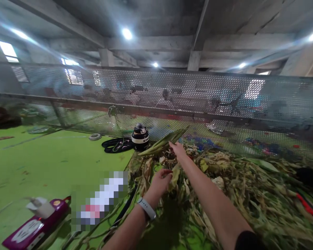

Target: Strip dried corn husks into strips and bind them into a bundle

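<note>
My right hand (177, 150) reaches forward, closed on a long bundle of green husk-like leaves (159, 144) that slants up to the right. Nearer to me, my left hand (161, 182) has its fingers curled together, and a yellow-green leaf (175, 174) is right at their tips. Whether they grip that leaf is hard to tell. A pale watch band (147, 208) circles the left wrist. Both hands are over a heap of dry, loose leaves (224, 180) that covers the right side of the green table (54, 158).
A black-and-white jar (140, 137) stands beyond the bundle, next to a black coiled item (117, 145). A purple power strip (39, 225) with a white plug (40, 208) lies at the front left. Perforated metal panels (156, 93) run along the back. A pale ring (95, 136) lies further left.
</note>
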Demonstrator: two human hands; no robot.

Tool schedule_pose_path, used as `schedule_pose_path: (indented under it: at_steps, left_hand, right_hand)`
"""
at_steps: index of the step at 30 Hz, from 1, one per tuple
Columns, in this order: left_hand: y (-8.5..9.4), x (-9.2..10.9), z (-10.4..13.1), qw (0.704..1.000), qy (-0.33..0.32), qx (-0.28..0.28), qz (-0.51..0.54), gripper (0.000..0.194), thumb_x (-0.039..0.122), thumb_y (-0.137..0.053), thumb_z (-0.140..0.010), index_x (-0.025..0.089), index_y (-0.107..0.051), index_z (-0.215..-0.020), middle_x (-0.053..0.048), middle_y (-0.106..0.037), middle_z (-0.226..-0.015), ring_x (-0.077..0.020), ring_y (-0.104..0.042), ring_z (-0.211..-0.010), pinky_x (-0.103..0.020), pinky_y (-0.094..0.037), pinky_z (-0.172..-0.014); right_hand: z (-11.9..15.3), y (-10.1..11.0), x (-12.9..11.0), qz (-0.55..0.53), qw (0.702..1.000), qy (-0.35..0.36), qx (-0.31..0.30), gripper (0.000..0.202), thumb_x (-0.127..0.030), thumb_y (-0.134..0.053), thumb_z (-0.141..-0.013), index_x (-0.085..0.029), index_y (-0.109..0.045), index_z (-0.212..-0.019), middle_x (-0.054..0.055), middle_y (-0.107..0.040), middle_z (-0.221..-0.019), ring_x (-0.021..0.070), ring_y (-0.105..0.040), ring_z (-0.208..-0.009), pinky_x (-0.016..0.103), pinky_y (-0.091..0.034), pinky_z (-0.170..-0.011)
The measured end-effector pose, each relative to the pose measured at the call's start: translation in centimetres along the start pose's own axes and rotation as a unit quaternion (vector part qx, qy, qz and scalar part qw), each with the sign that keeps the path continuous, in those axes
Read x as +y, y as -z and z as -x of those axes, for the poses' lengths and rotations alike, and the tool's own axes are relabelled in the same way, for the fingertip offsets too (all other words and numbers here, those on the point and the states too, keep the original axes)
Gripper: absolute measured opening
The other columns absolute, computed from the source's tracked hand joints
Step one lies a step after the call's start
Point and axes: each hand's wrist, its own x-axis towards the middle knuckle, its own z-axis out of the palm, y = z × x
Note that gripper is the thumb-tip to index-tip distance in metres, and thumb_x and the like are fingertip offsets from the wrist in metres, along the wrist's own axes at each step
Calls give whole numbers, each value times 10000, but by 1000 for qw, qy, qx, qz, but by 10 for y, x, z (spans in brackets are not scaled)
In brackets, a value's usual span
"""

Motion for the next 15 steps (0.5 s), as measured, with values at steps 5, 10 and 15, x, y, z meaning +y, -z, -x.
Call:
schedule_pose_path:
  at_steps: [5, 10, 15]
  left_hand:
    - [11, 32, 7, 985, -144, 95, -19, 349, 291, -556, -766, 196, -546, -1102, -95, -563, -1182, -218, -510, -1094, -379, -356, -965]
    - [4, 53, 28, 949, -290, 64, -102, 584, 353, -628, -740, 216, -417, -1267, -104, -471, -1301, -238, -417, -1205, -395, -324, -1005]
    - [-19, 44, 48, 977, -191, -92, -1, 299, 392, -499, -822, 172, -632, -976, -36, -676, -871, -194, -595, -841, -245, -458, -736]
  right_hand:
    - [35, 58, -24, -72, 991, 113, 11, 284, -358, -634, -753, -152, -626, -949, 23, -650, -935, 172, -584, -847, 292, -475, -755]
    - [103, 98, -43, -98, 978, 181, 13, 346, -467, -709, -590, -167, -658, -754, -14, -634, -715, 128, -538, -660, 234, -435, -609]
    - [155, 105, -20, 10, 973, 228, 42, 407, -490, -563, -755, -159, -513, -525, -40, -403, -513, 84, -370, -497, 213, -305, -465]
